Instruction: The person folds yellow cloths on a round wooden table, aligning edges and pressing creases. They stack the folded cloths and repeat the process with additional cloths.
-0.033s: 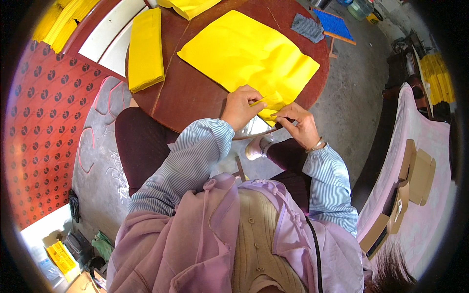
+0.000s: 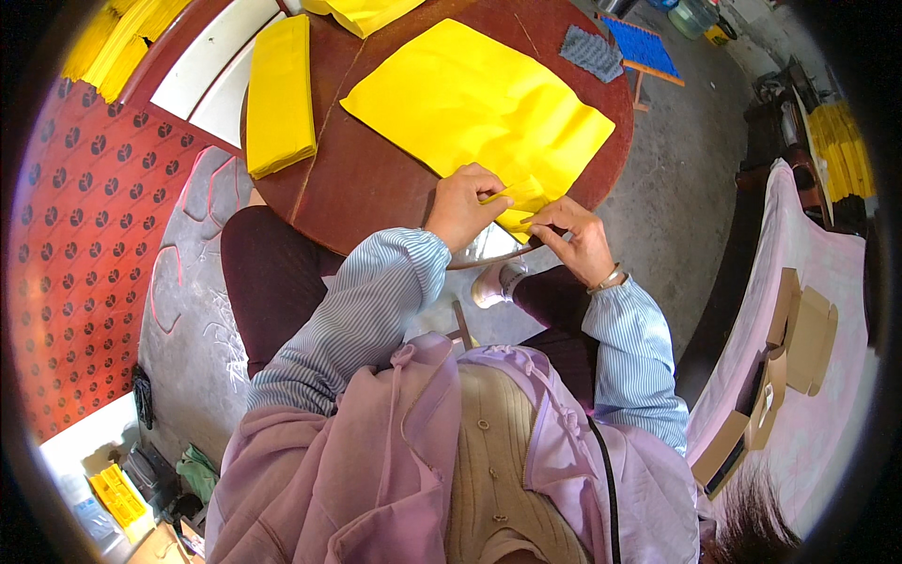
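A large flat piece of yellow cloth [image 2: 479, 103] lies across the round brown table [image 2: 362, 179], its near corner reaching the table's front edge. My left hand [image 2: 460, 209] pinches a raised fold of the cloth near that corner. Just to the right, my right hand [image 2: 573, 240] has the corner's edge between thumb and fingers. The cloth is creased and doubled between my two hands; whether it is a bag or a plain sheet I cannot tell. My fingers partly hide the folds.
A stack of folded yellow cloth [image 2: 280, 99] stands on the table's left, with more yellow cloth [image 2: 366, 11] at the far edge. A grey knitted cloth [image 2: 592, 54] lies far right, beside a blue-topped stool [image 2: 645, 49]. Opened cardboard boxes [image 2: 810, 340] rest on pink fabric at right.
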Demonstrator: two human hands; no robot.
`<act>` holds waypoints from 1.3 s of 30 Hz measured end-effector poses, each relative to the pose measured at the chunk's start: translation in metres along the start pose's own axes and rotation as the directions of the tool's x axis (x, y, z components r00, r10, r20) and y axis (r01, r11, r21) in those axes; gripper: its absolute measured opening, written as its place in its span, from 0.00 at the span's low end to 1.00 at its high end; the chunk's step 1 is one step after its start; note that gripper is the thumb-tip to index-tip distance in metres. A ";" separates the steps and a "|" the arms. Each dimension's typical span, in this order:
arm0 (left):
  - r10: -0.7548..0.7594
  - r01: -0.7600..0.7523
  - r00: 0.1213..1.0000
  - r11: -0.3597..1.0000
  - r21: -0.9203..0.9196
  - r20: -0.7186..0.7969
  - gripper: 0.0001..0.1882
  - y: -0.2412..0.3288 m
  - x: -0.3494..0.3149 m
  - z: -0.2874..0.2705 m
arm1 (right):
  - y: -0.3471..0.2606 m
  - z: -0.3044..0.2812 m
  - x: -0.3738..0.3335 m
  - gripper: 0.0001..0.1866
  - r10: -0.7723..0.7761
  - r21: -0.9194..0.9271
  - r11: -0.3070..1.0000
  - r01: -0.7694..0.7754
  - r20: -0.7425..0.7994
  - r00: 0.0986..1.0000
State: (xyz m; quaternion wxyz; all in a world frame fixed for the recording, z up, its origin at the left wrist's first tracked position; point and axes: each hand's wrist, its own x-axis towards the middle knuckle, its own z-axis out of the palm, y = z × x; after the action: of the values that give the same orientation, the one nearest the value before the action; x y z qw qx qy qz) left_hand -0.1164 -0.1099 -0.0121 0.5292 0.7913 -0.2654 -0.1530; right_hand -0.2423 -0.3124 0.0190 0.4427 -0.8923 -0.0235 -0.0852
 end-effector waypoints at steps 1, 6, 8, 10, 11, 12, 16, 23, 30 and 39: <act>-0.016 0.016 1.000 1.000 -0.008 0.002 0.10 0.000 0.000 0.000 | 0.001 0.001 0.000 0.07 0.045 0.021 0.999 -0.045 0.000 0.999; 0.018 -0.018 0.999 1.000 0.000 0.047 0.09 0.002 0.000 -0.005 | 0.005 0.005 0.001 0.08 0.171 0.146 0.976 -0.162 -0.054 0.984; 0.015 -0.014 0.996 1.000 -0.018 0.085 0.10 0.003 0.000 -0.008 | 0.008 0.007 0.001 0.08 0.198 0.189 0.965 -0.183 -0.060 0.978; -0.004 0.011 0.991 0.999 -0.050 0.133 0.12 0.004 0.000 -0.012 | 0.011 0.009 0.001 0.07 0.196 0.225 0.958 -0.175 -0.074 0.978; 0.013 -0.009 0.989 1.000 -0.025 0.148 0.13 0.004 0.000 -0.013 | 0.012 0.009 0.001 0.07 0.190 0.232 0.958 -0.166 -0.086 0.978; 0.025 -0.025 0.986 1.000 -0.004 0.166 0.14 0.004 0.000 -0.015 | 0.013 0.010 0.001 0.07 0.204 0.248 0.952 -0.177 -0.085 0.975; 0.113 -0.125 0.973 0.991 0.049 0.202 0.18 0.004 0.000 -0.018 | 0.014 0.012 0.001 0.08 0.203 0.249 0.953 -0.173 -0.102 0.974; 0.074 -0.072 0.997 0.995 0.073 -0.026 0.11 0.001 -0.003 0.002 | 0.002 0.012 0.000 0.08 0.224 0.233 0.953 -0.195 -0.105 0.969; 0.018 -0.018 1.000 1.000 0.002 -0.022 0.09 0.000 0.000 0.002 | -0.001 0.006 -0.003 0.07 0.037 0.030 0.999 -0.035 -0.084 0.996; 0.041 -0.041 0.999 0.999 -0.028 0.017 0.08 -0.005 0.000 0.000 | 0.007 0.011 -0.001 0.07 0.227 0.213 0.956 -0.201 -0.104 0.968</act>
State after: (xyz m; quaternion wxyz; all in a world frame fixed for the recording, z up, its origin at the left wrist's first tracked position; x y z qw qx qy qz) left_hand -0.1149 -0.1079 -0.0167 0.5409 0.7768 -0.2841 -0.1530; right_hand -0.2410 -0.3080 0.0065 0.5377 -0.8331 0.0933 -0.0905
